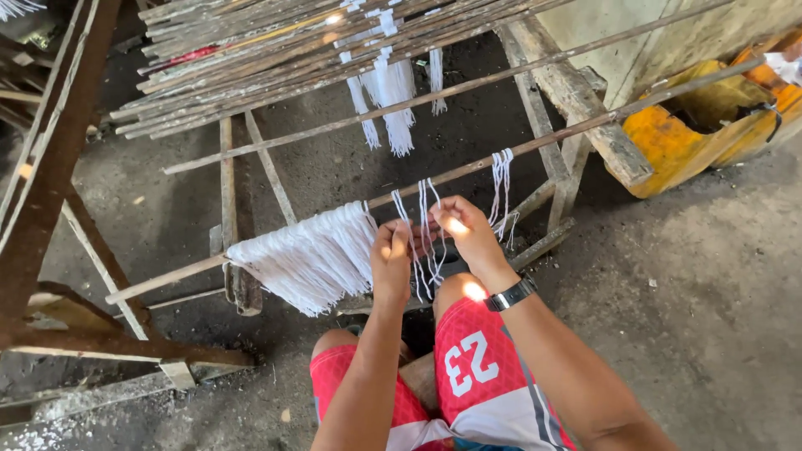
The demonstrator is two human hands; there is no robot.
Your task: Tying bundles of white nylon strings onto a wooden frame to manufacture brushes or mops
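A long thin wooden stick (576, 129) runs from lower left to upper right across a rough wooden frame. A dense curtain of white noodle-like strands (309, 255) hangs over its left part. My left hand (391, 260) pinches a few loose strands (428, 242) hanging just right of that curtain. My right hand (466, 232), with a dark wristwatch (510, 295) on its wrist, holds the same loose strands near the stick. A small separate bunch (501, 179) hangs further right on the stick.
Many bare sticks (251, 58) lie stacked on the frame at the top, with white strands (391, 104) dangling from them. A yellow container (685, 142) stands at the right by a wall. Wooden beams (50, 175) cross at the left. My knees in red shorts (468, 367) are below.
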